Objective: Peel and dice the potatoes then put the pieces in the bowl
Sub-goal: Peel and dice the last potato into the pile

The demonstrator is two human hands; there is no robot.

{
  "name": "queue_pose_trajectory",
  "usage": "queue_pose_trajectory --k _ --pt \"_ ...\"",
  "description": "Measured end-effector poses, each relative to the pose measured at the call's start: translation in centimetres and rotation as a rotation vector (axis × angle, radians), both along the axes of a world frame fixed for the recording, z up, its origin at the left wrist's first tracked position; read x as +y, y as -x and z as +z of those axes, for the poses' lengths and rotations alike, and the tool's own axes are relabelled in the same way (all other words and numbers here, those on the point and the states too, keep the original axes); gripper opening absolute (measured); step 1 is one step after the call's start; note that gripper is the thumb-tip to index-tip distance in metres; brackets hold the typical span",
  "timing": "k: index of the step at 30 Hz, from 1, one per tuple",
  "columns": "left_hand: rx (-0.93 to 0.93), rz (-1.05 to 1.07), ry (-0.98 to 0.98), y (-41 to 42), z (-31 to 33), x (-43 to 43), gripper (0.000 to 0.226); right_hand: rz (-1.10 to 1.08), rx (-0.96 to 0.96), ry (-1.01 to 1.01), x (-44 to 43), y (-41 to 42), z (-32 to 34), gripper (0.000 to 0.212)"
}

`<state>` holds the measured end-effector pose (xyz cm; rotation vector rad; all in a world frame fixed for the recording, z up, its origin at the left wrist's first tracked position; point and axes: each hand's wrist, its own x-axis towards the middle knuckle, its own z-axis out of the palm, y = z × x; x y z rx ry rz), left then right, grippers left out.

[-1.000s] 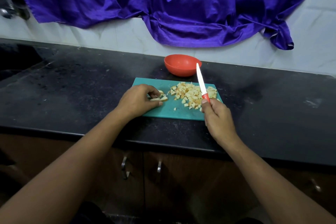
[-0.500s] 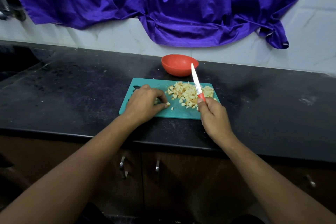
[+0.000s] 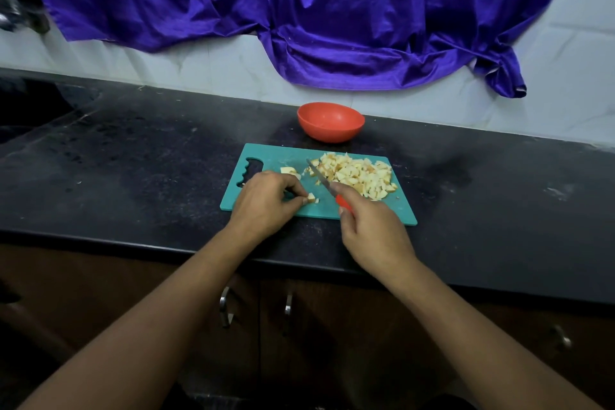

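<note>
Left hand (image 3: 266,201) on board (image 3: 266,156), fingertips pinching small potato piece (image 3: 311,198). Right hand (image 3: 372,230) gripping red-handled knife (image 3: 327,185), blade angled up-left, tip near edge of dice pile (image 3: 357,175). Pile heaped on right half of board. Another chunk (image 3: 289,171) lying just beyond left hand. Orange bowl (image 3: 330,121) behind board, apart from it. Board on black worktop (image 3: 133,176). Purple cloth (image 3: 299,10) draped over wall behind.
</note>
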<state>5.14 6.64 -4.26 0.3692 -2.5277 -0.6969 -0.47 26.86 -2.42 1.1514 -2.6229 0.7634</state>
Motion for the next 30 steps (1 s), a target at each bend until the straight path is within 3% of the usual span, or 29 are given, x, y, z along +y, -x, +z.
queue_pose_trajectory --k 16,23,30 --pt "0.000 0.023 -0.022 -0.4 0.5 0.4 0.008 -0.015 0.184 -0.407 -1.6 -2.6 0.6 0.058" --pt "0.023 0.034 -0.022 -0.4 0.3 0.3 0.006 -0.014 -0.009 -0.104 -0.6 -1.5 0.3 0.047" --pt "0.023 0.024 -0.028 -0.4 0.2 0.2 0.005 0.008 0.147 -0.252 -0.9 -2.3 -0.2 0.051"
